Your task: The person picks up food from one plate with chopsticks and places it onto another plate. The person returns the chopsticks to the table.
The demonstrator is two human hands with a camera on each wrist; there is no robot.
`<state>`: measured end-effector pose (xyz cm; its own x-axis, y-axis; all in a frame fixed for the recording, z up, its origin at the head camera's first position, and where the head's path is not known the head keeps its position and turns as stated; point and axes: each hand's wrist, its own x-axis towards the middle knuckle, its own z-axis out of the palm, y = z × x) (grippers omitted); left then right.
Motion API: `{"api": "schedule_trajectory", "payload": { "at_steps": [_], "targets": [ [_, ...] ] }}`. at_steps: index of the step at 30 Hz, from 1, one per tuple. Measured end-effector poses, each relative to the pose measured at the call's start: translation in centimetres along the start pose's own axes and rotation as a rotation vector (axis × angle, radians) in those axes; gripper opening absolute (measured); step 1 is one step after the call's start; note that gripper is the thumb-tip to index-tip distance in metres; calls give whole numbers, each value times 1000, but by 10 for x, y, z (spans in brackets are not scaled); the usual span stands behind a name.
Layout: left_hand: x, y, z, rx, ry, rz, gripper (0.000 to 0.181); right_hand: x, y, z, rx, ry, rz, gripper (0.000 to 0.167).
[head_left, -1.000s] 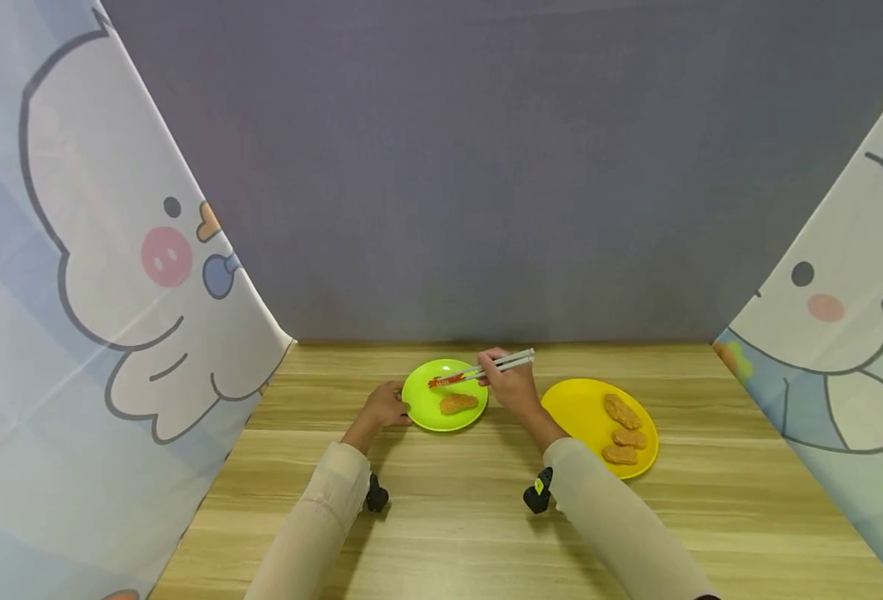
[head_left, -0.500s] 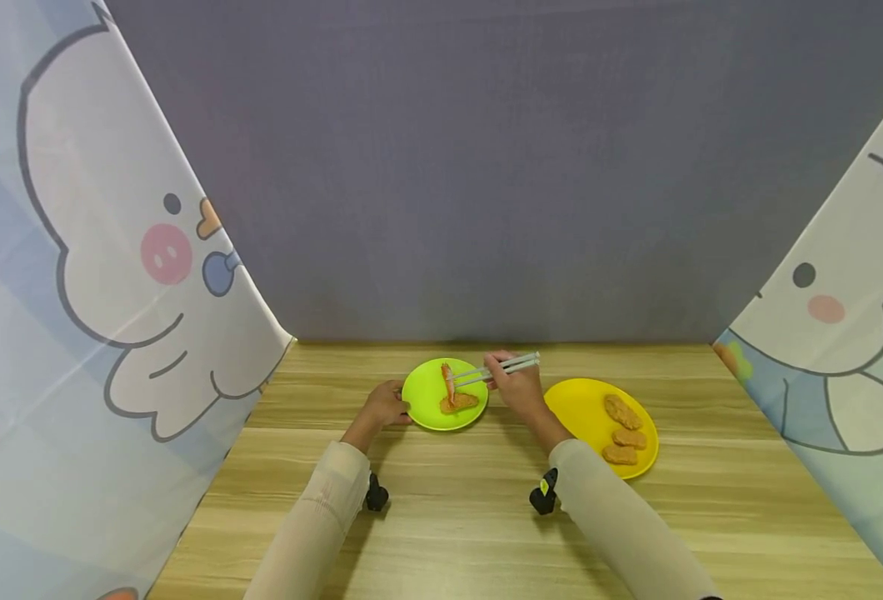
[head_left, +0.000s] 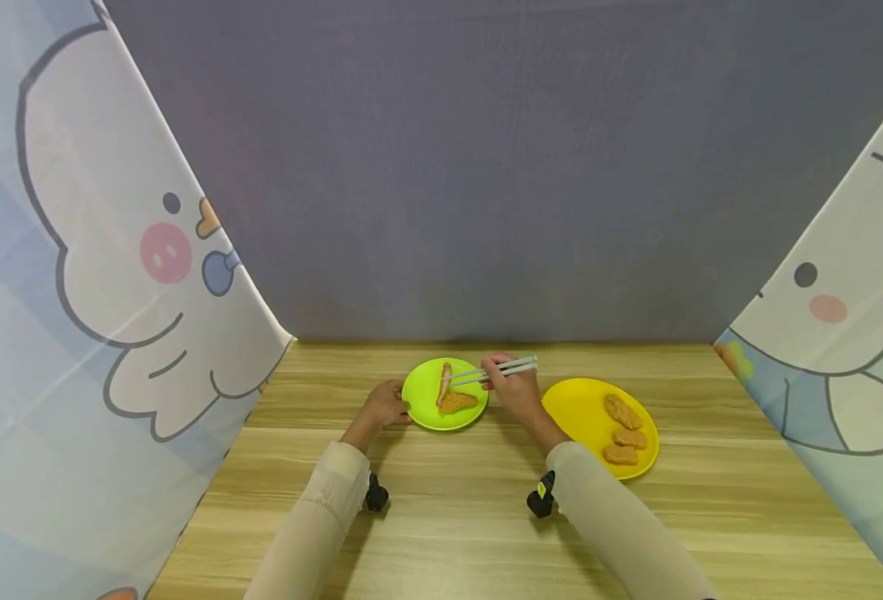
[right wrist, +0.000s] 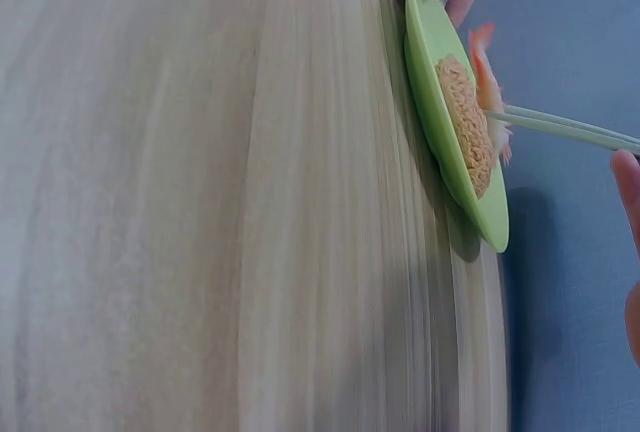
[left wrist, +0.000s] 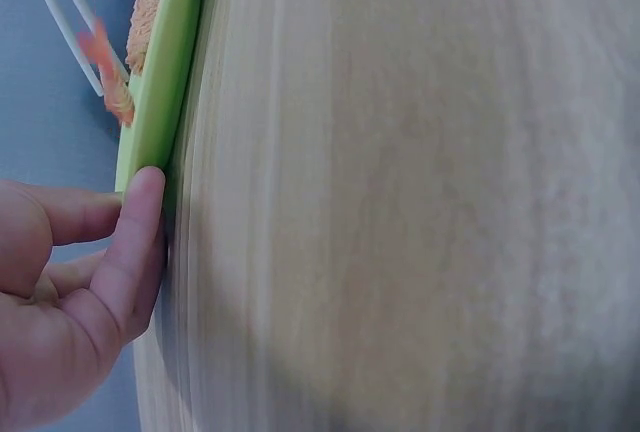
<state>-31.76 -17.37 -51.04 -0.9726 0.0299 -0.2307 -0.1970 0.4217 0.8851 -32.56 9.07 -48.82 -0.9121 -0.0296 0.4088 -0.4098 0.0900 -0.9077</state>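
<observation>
My left hand (head_left: 386, 405) pinches the left rim of a green plate (head_left: 421, 407); in the left wrist view its thumb and fingers (left wrist: 142, 214) hold the plate's edge. My right hand (head_left: 514, 389) grips a pair of pale chopsticks (head_left: 517, 366), whose tips are at a red-and-white shrimp-like piece (head_left: 445, 383) on the plate. Beside its lower end lies a brown breaded piece (head_left: 458, 403). The right wrist view shows the chopstick tips touching the shrimp-like piece (right wrist: 486, 72), and only part of my right hand.
To the right of my right hand stands a yellow plate (head_left: 578, 406) with three breaded pieces (head_left: 622, 412) on its right side. A grey panel rises behind the wooden table (head_left: 441, 517), with cartoon-printed sheets at left and right.
The shrimp-like piece has turned from lying crosswise to pointing towards the breaded piece, its lower end now slightly further left. My right hand has shifted slightly; my left hand stays at the rim.
</observation>
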Motion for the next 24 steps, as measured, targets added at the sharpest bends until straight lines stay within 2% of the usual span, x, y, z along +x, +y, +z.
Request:
{"api": "schedule_trajectory", "payload": {
  "at_steps": [2, 6, 8, 14, 24],
  "targets": [
    [0, 0, 0, 0, 1, 11, 57, 0, 0, 1, 2, -9, -2, 20],
    [-2, 1, 1, -5, 0, 22, 56, -5, -21, 1, -20, -45, 14, 21],
    [-2, 1, 1, -4, 0, 25, 56, -5, -24, 1, -28, -58, 31, 21],
    [-1, 2, 0, 7, 8, 22, 55, 0, -1, -5, -34, -52, 59, 21],
    [-1, 1, 0, 6, 11, 4, 56, -1, -8, -23, -55, -96, 9, 23]
  ]
}}
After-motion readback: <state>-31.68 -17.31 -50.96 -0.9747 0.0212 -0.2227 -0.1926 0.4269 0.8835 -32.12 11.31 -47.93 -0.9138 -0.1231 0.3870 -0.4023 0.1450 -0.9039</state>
